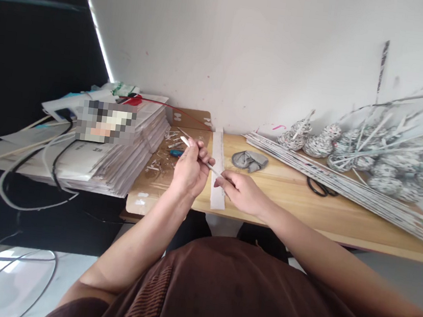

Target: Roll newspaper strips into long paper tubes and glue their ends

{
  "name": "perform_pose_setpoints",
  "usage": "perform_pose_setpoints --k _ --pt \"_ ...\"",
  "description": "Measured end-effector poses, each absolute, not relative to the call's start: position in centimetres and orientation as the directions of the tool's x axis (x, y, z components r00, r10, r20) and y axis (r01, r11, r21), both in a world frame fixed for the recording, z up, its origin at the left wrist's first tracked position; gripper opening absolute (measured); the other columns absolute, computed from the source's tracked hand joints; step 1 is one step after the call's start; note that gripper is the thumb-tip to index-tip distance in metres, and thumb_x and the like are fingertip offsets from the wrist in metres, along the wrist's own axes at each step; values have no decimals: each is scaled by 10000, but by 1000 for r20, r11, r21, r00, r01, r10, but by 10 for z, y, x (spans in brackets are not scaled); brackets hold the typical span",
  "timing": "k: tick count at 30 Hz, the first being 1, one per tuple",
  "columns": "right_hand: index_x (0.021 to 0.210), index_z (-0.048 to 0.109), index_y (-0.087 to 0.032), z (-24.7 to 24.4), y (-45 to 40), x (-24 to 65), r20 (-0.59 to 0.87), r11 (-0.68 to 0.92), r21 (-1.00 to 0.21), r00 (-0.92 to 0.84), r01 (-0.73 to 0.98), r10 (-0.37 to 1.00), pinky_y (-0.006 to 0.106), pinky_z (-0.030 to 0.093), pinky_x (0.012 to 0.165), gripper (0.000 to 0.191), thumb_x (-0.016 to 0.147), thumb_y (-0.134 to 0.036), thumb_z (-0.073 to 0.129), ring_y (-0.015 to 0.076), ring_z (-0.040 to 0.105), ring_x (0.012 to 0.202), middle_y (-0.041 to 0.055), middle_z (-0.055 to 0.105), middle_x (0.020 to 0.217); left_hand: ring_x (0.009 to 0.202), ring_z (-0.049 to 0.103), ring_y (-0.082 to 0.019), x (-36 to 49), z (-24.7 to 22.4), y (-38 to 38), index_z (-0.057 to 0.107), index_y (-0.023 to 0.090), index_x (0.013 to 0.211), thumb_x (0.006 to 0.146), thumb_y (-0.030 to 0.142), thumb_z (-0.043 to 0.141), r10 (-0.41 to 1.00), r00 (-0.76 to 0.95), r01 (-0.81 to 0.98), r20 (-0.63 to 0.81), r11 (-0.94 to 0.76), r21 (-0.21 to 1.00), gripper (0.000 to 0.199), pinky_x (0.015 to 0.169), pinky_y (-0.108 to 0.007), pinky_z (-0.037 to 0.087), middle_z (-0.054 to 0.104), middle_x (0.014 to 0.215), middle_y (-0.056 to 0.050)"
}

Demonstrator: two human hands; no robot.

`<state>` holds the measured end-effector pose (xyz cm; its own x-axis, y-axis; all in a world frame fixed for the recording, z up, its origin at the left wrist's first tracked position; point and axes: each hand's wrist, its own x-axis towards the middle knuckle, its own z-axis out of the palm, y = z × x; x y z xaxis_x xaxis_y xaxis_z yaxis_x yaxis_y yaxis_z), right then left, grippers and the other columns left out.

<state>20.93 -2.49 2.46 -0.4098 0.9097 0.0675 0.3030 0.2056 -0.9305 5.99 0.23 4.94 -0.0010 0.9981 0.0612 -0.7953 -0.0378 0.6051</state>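
Observation:
Both hands hold a thin rolled paper stick (215,171) above the table's front part. My left hand (191,169) is closed around its upper part, and a pale end pokes out above the thumb. My right hand (241,190) pinches the lower end between thumb and fingers. Beneath the hands lies a white paper strip (218,195), partly hidden by them. Behind my right hand is a crumpled grey cloth (250,160). Close to my left hand, a blue-handled tool (175,152) rests among paper scraps (154,164).
A tall stack of paper sheets (126,163) with cables on it stands left. To the right, a long bundle of rolled paper sticks (332,181) crosses the wooden table (278,208), over black loop handles (321,188). Several woven paper gourd shapes (385,172) stand by the wall.

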Motion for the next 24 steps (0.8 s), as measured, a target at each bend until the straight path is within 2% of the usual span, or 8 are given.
perform_pose_setpoints --k 2,6,8,11,13,16,19,24 --pt "769 581 -180 24 -26 207 95 236 -923 -416 303 904 241 392 574 368 918 -492 453 116 477 577 -11 498 612 482 369 -53 61 49 1 535 165 754 935 365 454 998 11 -794 69 -33 606 282 543 -177 408 368 599 47" --pt "791 527 -195 19 -25 208 -140 -29 -984 -657 177 740 249 362 473 476 950 -556 262 122 358 416 -89 241 458 454 334 -50 61 49 -1 526 161 736 939 371 441 997 57 -809 56 13 587 304 503 -172 384 322 580 58" --pt "839 548 -189 19 -26 209 -85 93 -958 -577 273 812 251 366 504 426 931 -555 351 128 422 461 -67 343 490 456 346 -53 60 48 -1 525 165 738 933 375 454 998 44 -805 44 10 593 295 500 -180 389 331 580 57" --pt "856 568 -185 20 -30 206 204 387 -761 -375 521 904 262 369 606 272 900 -447 511 153 528 637 12 542 660 463 365 -61 60 45 0 525 175 745 927 401 450 999 -13 -796 39 -34 604 300 538 -200 427 341 574 58" --pt "829 567 -183 21 -33 204 263 429 -731 -361 531 895 268 373 630 248 924 -396 479 155 536 670 30 567 700 450 344 -60 61 44 0 518 176 735 923 425 443 999 -42 -799 32 -53 599 321 534 -199 426 321 556 64" --pt "775 521 -193 19 -31 203 13 162 -951 -492 262 871 249 367 518 346 963 -431 356 123 447 483 -41 412 513 430 306 -53 63 44 0 507 169 715 924 423 441 999 -48 -811 9 -45 583 336 481 -178 382 297 540 69" --pt "800 507 -191 17 -26 205 -185 -228 -973 -668 24 721 224 324 420 382 943 -515 363 99 342 376 -101 256 451 436 322 -52 64 44 -1 514 164 720 932 395 441 999 -35 -823 -11 -23 567 322 492 -180 395 314 551 64" --pt "796 525 -175 18 -18 202 -146 -181 -983 -528 -14 836 199 334 402 368 906 -523 475 84 396 394 -78 385 471 444 341 -58 67 44 -4 512 173 717 917 416 456 999 -17 -826 -32 4 563 319 512 -187 421 315 553 62"
